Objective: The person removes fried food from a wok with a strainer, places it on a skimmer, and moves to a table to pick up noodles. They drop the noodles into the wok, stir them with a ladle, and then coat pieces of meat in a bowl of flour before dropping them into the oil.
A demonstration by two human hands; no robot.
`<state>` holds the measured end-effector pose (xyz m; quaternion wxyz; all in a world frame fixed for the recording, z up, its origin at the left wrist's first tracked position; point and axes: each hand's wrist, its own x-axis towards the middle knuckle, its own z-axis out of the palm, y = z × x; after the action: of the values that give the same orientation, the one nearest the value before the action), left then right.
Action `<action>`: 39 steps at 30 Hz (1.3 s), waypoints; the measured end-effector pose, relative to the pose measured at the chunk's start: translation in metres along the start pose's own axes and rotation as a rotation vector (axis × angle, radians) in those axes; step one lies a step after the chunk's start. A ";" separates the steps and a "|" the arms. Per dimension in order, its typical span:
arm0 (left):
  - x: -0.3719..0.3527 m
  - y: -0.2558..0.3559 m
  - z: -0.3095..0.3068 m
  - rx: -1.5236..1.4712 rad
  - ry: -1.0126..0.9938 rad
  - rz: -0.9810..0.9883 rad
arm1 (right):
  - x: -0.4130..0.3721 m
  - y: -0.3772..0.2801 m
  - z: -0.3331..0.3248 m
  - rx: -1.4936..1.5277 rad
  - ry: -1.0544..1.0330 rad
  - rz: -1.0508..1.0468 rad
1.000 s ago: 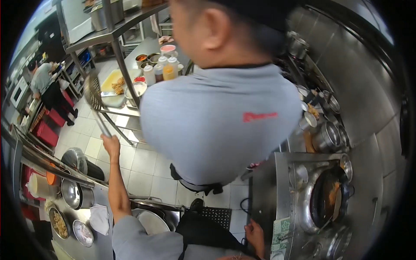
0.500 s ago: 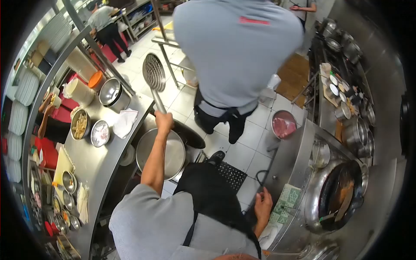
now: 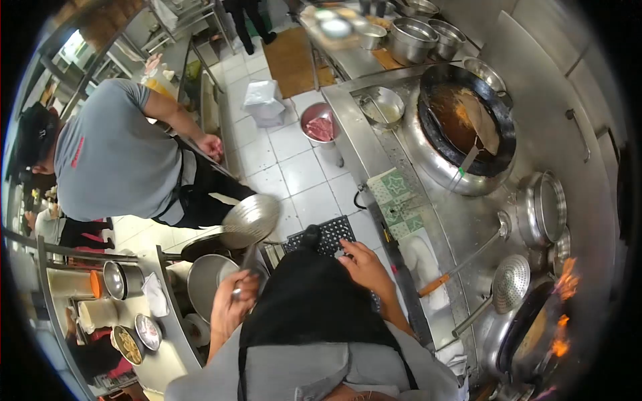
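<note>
The steel stove (image 3: 461,226), showing more fully than half a second earlier, filled the right side; along its straight front edge a passage of smooth white floor tiles (image 3: 304,177) ran forward. The co-worker (image 3: 117,150), previously straight ahead, now leaned at the left. A round black wok (image 3: 448,75) sat on the stove. The domed metal skimmer (image 3: 251,220), earlier stretched farther forward, was near the body, beside a steel pot (image 3: 207,284). The left hand (image 3: 235,294) gripped its handle; the right hand (image 3: 368,267) had fingers apart, loosely bent.
</note>
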<state>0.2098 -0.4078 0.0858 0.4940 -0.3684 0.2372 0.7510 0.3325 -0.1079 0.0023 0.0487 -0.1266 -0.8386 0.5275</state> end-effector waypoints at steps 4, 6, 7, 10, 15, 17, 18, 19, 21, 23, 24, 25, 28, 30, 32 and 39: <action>0.092 0.012 0.049 0.387 -0.177 -0.107 | -0.019 0.009 0.000 0.007 0.064 0.085; 0.134 0.012 0.095 0.571 -0.159 0.030 | -0.029 0.009 -0.002 0.012 0.079 0.152; 0.153 0.013 0.121 0.610 -0.224 0.026 | -0.032 0.012 -0.002 0.004 0.087 0.133; 0.230 0.034 0.175 0.703 -0.433 -0.071 | -0.043 0.025 0.000 -0.027 0.176 0.167; 0.319 0.051 0.246 0.733 -0.561 -0.233 | -0.043 0.031 0.013 -0.250 0.329 0.241; 0.345 0.056 0.258 0.664 -0.570 -0.404 | -0.037 0.026 0.017 -0.335 0.367 0.298; 0.354 0.063 0.259 0.672 -0.574 -0.423 | -0.034 0.019 0.020 -0.245 0.392 0.365; 0.364 0.070 0.254 0.637 -0.590 -0.396 | -0.034 0.012 0.026 -0.146 0.425 0.446; 0.379 0.078 0.246 0.696 -0.690 -0.387 | -0.033 0.017 0.037 -0.171 0.452 0.466; 0.393 0.092 0.227 0.957 -0.481 -0.038 | -0.035 0.020 0.059 -0.165 0.457 0.504; 0.423 0.113 0.212 1.005 -0.587 -0.053 | -0.034 0.019 0.067 -0.124 0.481 0.554; 0.381 0.104 0.221 1.029 -0.547 0.071 | -0.033 0.012 0.070 -0.143 0.462 0.616; 0.436 0.133 0.197 0.406 -0.841 -0.545 | -0.044 0.016 0.098 -0.163 0.577 0.682; 0.392 0.092 0.193 0.468 -0.500 0.000 | -0.052 0.003 0.095 -0.086 0.593 0.819; 0.415 0.111 0.145 0.263 -0.682 -0.651 | -0.061 -0.003 0.089 -0.017 0.532 0.869; 0.425 0.061 0.020 1.182 -0.131 -0.777 | -0.087 -0.020 0.122 0.039 0.751 0.992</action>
<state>0.0455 -0.1765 -0.2374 0.8564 -0.0506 0.4261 0.2870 0.3872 -0.2459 -0.0293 0.0920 -0.6771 -0.5959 0.4219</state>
